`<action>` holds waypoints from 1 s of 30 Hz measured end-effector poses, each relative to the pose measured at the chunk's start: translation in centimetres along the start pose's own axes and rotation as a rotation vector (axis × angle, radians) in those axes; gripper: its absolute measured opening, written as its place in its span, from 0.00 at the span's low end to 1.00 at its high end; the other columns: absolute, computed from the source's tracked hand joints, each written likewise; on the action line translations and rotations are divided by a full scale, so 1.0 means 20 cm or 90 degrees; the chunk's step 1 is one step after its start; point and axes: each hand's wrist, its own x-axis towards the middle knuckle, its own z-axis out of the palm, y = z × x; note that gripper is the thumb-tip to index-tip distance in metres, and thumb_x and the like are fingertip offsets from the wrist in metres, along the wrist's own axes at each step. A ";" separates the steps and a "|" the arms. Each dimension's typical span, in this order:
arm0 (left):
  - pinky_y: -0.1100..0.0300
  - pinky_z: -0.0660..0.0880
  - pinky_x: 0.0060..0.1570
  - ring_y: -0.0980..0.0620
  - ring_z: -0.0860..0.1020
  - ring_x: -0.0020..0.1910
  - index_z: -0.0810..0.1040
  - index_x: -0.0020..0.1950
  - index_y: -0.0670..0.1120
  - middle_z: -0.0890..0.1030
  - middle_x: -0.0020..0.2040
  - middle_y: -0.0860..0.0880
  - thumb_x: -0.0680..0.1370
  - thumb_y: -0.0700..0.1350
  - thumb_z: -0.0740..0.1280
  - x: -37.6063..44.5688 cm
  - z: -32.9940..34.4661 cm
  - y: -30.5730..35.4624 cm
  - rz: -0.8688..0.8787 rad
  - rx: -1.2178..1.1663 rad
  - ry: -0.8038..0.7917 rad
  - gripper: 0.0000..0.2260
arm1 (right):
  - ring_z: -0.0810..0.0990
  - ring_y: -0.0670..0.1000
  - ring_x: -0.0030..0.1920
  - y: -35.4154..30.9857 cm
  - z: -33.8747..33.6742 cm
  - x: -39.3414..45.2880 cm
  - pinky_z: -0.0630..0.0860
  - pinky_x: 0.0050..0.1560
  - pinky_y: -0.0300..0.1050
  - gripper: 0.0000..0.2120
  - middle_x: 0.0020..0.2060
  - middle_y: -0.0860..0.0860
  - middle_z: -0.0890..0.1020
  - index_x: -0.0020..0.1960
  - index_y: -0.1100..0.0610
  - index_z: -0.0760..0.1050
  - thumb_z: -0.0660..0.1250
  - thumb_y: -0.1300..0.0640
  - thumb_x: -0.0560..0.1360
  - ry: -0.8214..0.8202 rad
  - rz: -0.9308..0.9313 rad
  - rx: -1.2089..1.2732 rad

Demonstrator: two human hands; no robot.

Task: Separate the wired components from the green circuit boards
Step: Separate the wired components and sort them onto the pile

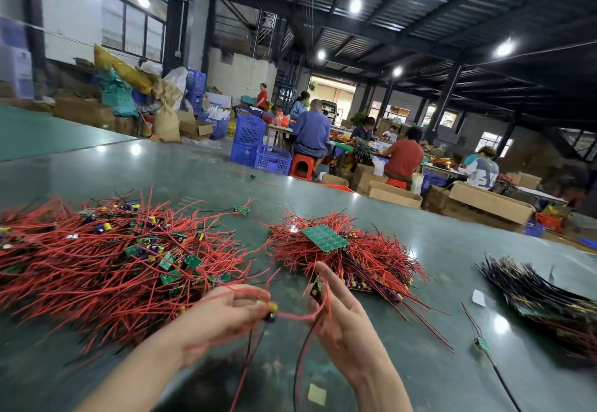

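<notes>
My left hand [223, 314] pinches a small wired component [271, 310] with a yellow-topped capacitor; red and black wires trail from it. My right hand [339, 311] pinches another small green board piece [316, 289], and a red wire [295, 315] runs between the two hands. Both hands are blurred. A large pile of separated red-wired pieces [113, 256] lies to the left. Ahead sits a stack of red-wired boards topped by a green circuit board panel [324, 238].
A stack of black-wired boards [536, 292] lies at the right on the green table [436, 250]. A single wired piece [481, 344] and paper scraps [316, 394] lie nearby. Beyond the table edge, people sit among blue crates [248, 140] and cardboard boxes [491, 201].
</notes>
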 end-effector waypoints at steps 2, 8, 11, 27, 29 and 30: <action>0.65 0.75 0.35 0.52 0.80 0.37 0.78 0.55 0.37 0.84 0.45 0.40 0.66 0.36 0.77 -0.01 0.03 -0.03 -0.032 0.138 0.017 0.19 | 0.77 0.47 0.33 0.01 0.00 0.00 0.76 0.40 0.38 0.20 0.34 0.51 0.79 0.59 0.53 0.77 0.65 0.62 0.68 0.032 -0.005 -0.033; 0.65 0.75 0.37 0.52 0.80 0.38 0.81 0.50 0.47 0.85 0.45 0.50 0.74 0.30 0.67 0.01 0.06 -0.06 0.055 0.229 0.133 0.13 | 0.78 0.46 0.33 0.01 0.02 -0.01 0.74 0.42 0.44 0.11 0.33 0.53 0.79 0.54 0.57 0.80 0.64 0.63 0.73 0.078 -0.045 -0.112; 0.69 0.75 0.38 0.57 0.80 0.38 0.83 0.45 0.45 0.85 0.41 0.48 0.76 0.33 0.65 0.03 0.05 -0.03 0.139 0.169 0.190 0.10 | 0.74 0.41 0.32 0.02 0.03 -0.02 0.71 0.34 0.32 0.09 0.32 0.47 0.79 0.51 0.53 0.82 0.65 0.62 0.75 0.071 -0.115 -0.300; 0.65 0.69 0.34 0.54 0.71 0.35 0.81 0.49 0.40 0.76 0.37 0.45 0.67 0.39 0.71 -0.04 0.16 -0.04 0.041 -0.134 -0.113 0.11 | 0.70 0.40 0.50 0.12 0.09 -0.01 0.65 0.52 0.28 0.06 0.41 0.38 0.80 0.45 0.48 0.83 0.69 0.56 0.70 0.107 -0.440 -0.713; 0.64 0.68 0.33 0.54 0.71 0.34 0.79 0.49 0.38 0.75 0.36 0.45 0.67 0.36 0.70 -0.05 0.17 -0.02 0.047 -0.132 -0.112 0.12 | 0.71 0.40 0.49 0.12 0.09 -0.01 0.66 0.51 0.29 0.06 0.40 0.38 0.80 0.45 0.48 0.84 0.70 0.57 0.71 0.107 -0.430 -0.710; 0.62 0.68 0.35 0.52 0.72 0.36 0.79 0.50 0.37 0.76 0.37 0.44 0.67 0.35 0.70 -0.05 0.18 -0.02 0.049 -0.136 -0.112 0.12 | 0.71 0.40 0.49 0.12 0.09 -0.01 0.66 0.51 0.29 0.06 0.39 0.38 0.80 0.44 0.48 0.84 0.70 0.55 0.70 0.113 -0.437 -0.714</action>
